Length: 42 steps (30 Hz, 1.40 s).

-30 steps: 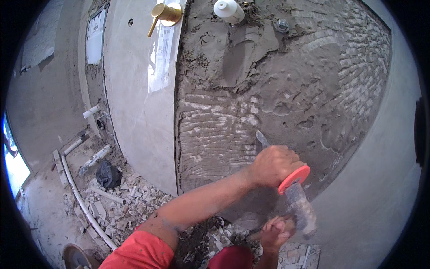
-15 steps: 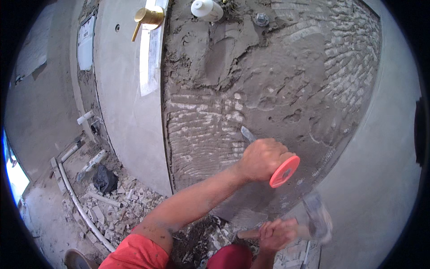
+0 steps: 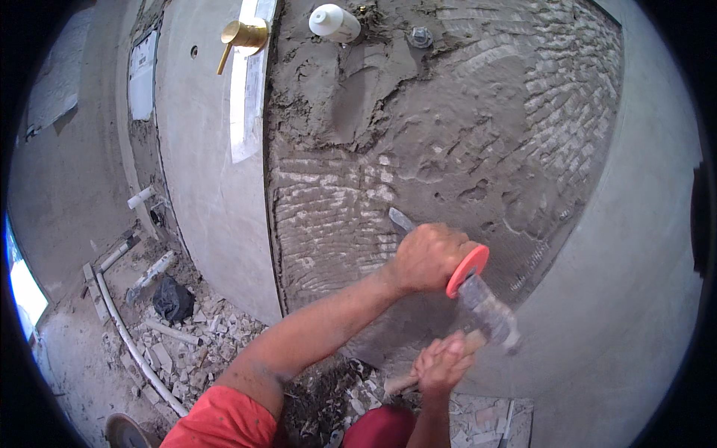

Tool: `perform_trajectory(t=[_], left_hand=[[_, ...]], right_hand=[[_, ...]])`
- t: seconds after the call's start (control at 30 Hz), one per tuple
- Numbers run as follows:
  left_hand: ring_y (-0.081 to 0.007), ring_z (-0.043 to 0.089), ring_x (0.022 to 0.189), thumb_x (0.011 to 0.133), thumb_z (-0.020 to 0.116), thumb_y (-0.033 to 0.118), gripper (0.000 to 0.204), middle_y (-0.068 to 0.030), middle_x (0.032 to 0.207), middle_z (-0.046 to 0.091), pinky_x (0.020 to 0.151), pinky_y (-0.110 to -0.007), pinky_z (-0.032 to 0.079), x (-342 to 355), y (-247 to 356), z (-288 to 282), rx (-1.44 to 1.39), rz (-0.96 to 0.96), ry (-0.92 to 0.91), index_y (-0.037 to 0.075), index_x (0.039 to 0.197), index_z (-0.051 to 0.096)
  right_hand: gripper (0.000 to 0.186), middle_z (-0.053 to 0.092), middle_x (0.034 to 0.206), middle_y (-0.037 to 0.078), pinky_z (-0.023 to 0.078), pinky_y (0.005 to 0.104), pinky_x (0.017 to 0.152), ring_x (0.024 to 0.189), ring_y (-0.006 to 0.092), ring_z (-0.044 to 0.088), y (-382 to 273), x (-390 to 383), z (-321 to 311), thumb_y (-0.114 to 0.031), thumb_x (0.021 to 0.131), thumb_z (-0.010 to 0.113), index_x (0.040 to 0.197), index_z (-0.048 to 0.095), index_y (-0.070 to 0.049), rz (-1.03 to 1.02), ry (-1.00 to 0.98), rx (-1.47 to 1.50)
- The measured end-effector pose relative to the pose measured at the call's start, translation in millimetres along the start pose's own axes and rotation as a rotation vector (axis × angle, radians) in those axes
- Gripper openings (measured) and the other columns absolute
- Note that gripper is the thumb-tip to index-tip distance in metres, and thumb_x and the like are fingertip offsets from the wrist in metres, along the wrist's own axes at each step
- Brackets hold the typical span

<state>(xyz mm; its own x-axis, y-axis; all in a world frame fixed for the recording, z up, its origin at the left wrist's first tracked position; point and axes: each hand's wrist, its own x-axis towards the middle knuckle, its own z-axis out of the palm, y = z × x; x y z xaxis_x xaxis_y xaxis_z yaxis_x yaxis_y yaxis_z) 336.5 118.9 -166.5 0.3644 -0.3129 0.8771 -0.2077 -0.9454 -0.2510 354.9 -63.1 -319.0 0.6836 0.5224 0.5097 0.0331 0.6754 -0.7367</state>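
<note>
While my left fingers [image 3: 448, 250] were wrapped tight round the chisel [image 3: 402, 219], tip poking out past them by some ridged mortar [image 3: 325, 213], my right fingers [image 3: 441, 358] gripped the hammer [image 3: 487, 312], its head just beyond them, kinda near the orange guard [image 3: 463, 273].

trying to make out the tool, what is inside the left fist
A chisel: its metal tip and orange guard show either side of the left hand; the part between is covered.

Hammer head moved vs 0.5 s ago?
Yes: hammer head has moved up and left in the picture, judged against the metal wall fitting, and is now closer to the orange guard.
</note>
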Motion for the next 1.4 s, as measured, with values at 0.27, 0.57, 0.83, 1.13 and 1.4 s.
perform_trajectory(t=[0.27,0.57,0.83,1.13,1.4], left_hand=[[-0.0280,0.061,0.060,0.066,0.071,0.022,0.020,-0.0060,0.065,0.057,0.055,-0.040,0.049,13,6,5,-0.005,-0.012,0.033,0.009,0.076,0.059],[-0.0281,0.062,0.061,0.065,0.071,0.023,0.022,-0.0065,0.066,0.058,0.056,-0.040,0.049,10,0,10,0.062,0.000,-0.014,0.009,0.080,0.062],[-0.0273,0.064,0.061,0.071,0.068,0.021,0.017,-0.0074,0.065,0.059,0.056,-0.040,0.051,11,0,0,0.106,-0.007,-0.036,0.008,0.075,0.057],[-0.0281,0.063,0.063,0.066,0.074,0.022,0.025,-0.0073,0.071,0.063,0.057,-0.040,0.050,-9,-5,-16,0.079,-0.010,-0.112,0.008,0.084,0.064],[-0.0248,0.064,0.062,0.066,0.071,0.022,0.020,-0.0052,0.066,0.060,0.056,-0.038,0.051,-1,3,-17,0.018,0.079,0.087,0.008,0.078,0.062]], right_hand=[[0.041,0.034,0.052,0.000,0.035,0.0287,0.029,0.033,0.0110,0.033,11,3,-3,-0.054,0.101,0.041,0.091,0.035,-0.014,-0.054,0.108,0.268],[0.047,0.037,0.054,0.001,0.034,0.0285,0.030,0.034,0.0114,0.035,-3,-7,-2,-0.058,0.099,0.045,0.085,0.039,-0.014,-0.055,0.148,0.399],[0.047,0.035,0.052,0.000,0.040,0.0301,0.031,0.033,0.0120,0.036,-15,-1,0,-0.059,0.100,0.039,0.087,0.036,-0.015,-0.021,0.117,0.187],[0.049,0.038,0.052,0.003,0.039,0.0306,0.030,0.034,0.0136,0.039,-20,-5,2,-0.059,0.100,0.042,0.088,0.037,-0.012,0.189,0.073,0.092],[0.049,0.040,0.052,0.003,0.041,0.0329,0.034,0.035,0.0142,0.039,-10,-20,1,-0.060,0.096,0.050,0.093,0.036,-0.013,-0.207,0.086,0.355]])
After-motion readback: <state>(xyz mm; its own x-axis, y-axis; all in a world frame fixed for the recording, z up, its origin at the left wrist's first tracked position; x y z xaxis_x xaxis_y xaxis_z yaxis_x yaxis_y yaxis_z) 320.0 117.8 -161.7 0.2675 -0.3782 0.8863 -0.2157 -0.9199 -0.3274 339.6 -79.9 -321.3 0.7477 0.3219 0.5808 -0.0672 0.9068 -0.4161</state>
